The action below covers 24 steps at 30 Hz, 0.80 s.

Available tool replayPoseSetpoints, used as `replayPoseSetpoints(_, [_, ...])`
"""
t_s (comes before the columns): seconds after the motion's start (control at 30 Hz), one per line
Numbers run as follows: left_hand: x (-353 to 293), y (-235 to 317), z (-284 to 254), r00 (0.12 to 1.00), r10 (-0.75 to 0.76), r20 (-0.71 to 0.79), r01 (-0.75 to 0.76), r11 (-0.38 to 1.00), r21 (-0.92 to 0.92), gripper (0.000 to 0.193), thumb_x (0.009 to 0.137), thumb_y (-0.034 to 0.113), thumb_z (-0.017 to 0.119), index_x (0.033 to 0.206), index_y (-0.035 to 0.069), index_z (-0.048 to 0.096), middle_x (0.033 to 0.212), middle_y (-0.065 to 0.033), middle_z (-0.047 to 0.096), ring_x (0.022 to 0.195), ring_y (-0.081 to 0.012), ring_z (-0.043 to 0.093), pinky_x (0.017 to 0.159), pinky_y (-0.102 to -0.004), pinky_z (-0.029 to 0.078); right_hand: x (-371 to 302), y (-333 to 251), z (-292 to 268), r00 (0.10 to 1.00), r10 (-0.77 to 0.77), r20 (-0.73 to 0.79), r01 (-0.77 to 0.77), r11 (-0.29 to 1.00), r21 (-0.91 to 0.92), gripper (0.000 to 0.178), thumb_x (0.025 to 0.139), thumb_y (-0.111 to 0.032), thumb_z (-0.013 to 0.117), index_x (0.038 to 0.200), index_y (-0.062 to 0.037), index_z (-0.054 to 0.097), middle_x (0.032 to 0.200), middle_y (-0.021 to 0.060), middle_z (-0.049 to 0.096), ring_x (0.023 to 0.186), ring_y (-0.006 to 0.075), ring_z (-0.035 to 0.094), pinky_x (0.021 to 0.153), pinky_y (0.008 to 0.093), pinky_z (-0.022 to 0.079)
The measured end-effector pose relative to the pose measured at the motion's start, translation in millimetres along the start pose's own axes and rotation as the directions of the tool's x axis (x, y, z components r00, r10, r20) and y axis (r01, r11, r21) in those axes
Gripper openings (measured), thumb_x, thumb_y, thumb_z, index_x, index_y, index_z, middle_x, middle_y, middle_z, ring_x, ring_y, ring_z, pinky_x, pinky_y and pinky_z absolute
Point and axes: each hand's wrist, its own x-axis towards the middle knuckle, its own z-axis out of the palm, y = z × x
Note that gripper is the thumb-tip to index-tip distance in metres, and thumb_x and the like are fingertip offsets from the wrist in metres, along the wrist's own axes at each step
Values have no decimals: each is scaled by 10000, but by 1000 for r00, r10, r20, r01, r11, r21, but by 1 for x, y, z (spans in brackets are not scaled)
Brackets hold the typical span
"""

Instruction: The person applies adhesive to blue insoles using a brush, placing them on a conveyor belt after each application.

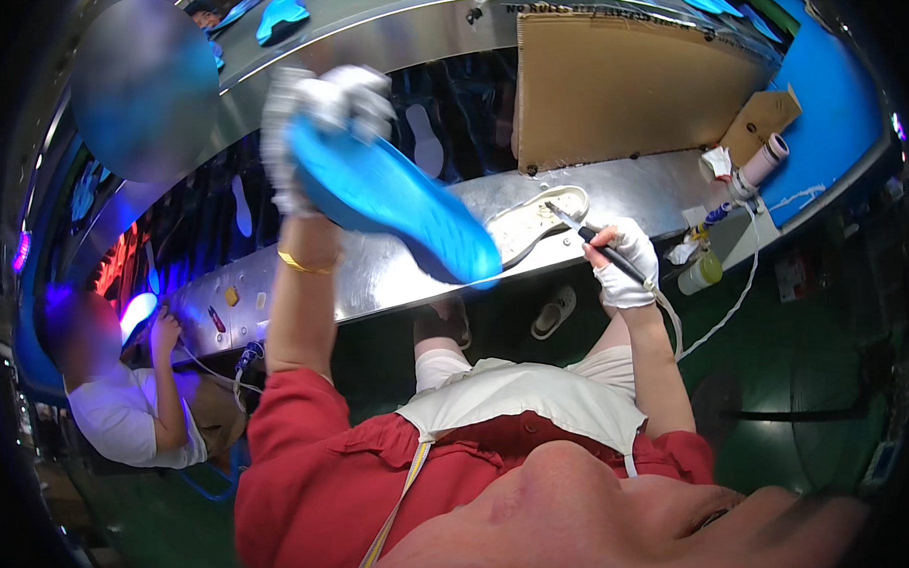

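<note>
My left hand (330, 113), in a white glove and smeared by motion, is raised over the bench and grips a blue shoe insole (396, 191) by its upper end. The insole hangs slantwise, its lower end near the bench's front edge. In my right hand (628, 268), gloved in white with bare fingertips, is a corded pen-like tool (616, 258) with a black handle and a thin metal tip. That tip points at a pale sole-shaped tray or sole (523, 244) with small bits in it, lying on the metal bench (364, 277). The insole covers part of it.
A large cardboard sheet (618, 93) stands along the back right. A pink roll (764, 161) and a yellow-green bottle (701, 272) sit at the right end, near the tool's white cord (747, 294). Blue insoles (283, 15) lie beyond. Another person (143, 395) works at left.
</note>
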Motion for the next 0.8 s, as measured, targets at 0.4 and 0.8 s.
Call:
replayPoseSetpoints(0.4, [-147, -172, 25, 634, -768, -89, 515, 506, -692, 1087, 681, 841, 338, 1363, -6, 316, 1335, -280, 382, 1221, -444, 388, 1047, -546, 278, -7, -12, 11, 950, 296, 103, -313, 886, 341, 138, 764, -24, 668, 801, -23, 535, 662, 26, 580, 556, 67, 507, 511, 202, 400])
replayPoseSetpoints(0.8, [-124, -227, 47, 692, -365, -623, 195, 925, -326, 734, 866, 662, 293, 1323, 99, 406, 1301, -101, 476, 1156, -245, 481, 1031, -377, 346, 12, -11, 61, 1000, -27, 6, 27, 1000, 14, 169, 731, -7, 681, 846, -30, 558, 759, 40, 621, 648, 75, 574, 608, 212, 468])
